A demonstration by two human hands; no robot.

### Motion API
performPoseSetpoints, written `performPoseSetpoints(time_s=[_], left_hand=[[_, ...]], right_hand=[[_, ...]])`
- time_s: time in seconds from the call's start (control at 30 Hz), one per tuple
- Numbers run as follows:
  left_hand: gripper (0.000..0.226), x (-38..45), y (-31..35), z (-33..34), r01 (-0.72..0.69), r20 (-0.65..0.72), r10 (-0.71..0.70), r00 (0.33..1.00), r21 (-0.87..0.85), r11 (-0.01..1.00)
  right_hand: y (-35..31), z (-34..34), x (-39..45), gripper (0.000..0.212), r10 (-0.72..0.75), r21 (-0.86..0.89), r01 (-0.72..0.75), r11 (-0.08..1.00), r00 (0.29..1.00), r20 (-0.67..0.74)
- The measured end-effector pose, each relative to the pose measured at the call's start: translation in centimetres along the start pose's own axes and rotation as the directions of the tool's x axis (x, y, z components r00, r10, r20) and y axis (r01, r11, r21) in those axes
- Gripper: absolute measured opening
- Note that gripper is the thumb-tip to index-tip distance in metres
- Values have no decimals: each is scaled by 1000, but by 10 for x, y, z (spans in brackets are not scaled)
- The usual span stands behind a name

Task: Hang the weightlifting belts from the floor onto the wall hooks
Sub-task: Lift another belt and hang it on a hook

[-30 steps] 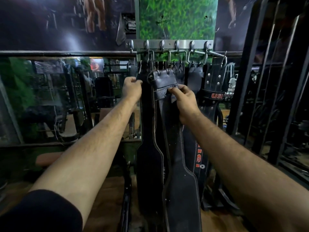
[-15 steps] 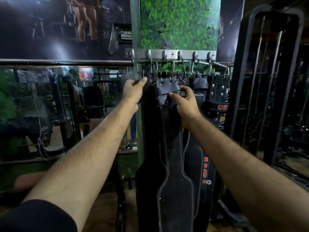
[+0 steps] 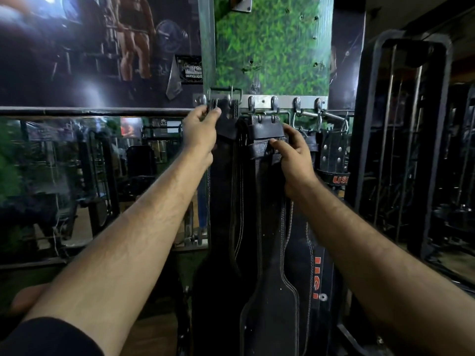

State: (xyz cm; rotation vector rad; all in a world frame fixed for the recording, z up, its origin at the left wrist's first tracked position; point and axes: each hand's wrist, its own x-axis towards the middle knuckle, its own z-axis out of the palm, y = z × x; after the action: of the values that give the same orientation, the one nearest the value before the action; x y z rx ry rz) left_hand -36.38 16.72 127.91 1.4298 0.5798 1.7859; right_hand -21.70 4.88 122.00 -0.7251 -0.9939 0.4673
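While left hand (image 3: 201,129) pinches one belt (image 3: 223,176) – right hand (image 3: 293,155) grips another belt (image 3: 270,253)

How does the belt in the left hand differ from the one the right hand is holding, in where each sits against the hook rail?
The belt in the left hand is raised, its buckle up over the hook rail; the belt in the right hand sits lower, its top end below the rail. The left hand grips its belt at the upper edge; the right hand pinches its belt at the folded strap. Both are black leather and hang straight down.
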Motion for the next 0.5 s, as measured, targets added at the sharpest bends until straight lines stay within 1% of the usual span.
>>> performPoseSetpoints(time_s=[0.07, 0.13, 0.2, 0.37, 0.5], left_hand=[[24, 4, 12, -1, -37, -21, 37, 999, 7, 999], [20, 1, 16, -7, -42, -32, 43, 999, 23, 999], [10, -7, 13, -16, -47, -23, 47, 999, 23, 999], [11, -25, -9, -42, -15, -79, 23, 997, 102, 995], [15, -27, -11, -52, 10, -101, -1, 995, 89, 996]], right_hand=[[-5, 2, 2, 44, -4, 4, 4, 1000, 1000, 11], [-8, 4, 1, 48, -4, 9, 4, 1000, 1000, 24], [-9, 7, 1, 52, -14, 17, 14, 1000, 1000, 18], [-3, 20, -6, 50, -39, 42, 38, 998, 999, 13], [2, 29, -13, 51, -40, 26, 39, 999, 999, 31]])
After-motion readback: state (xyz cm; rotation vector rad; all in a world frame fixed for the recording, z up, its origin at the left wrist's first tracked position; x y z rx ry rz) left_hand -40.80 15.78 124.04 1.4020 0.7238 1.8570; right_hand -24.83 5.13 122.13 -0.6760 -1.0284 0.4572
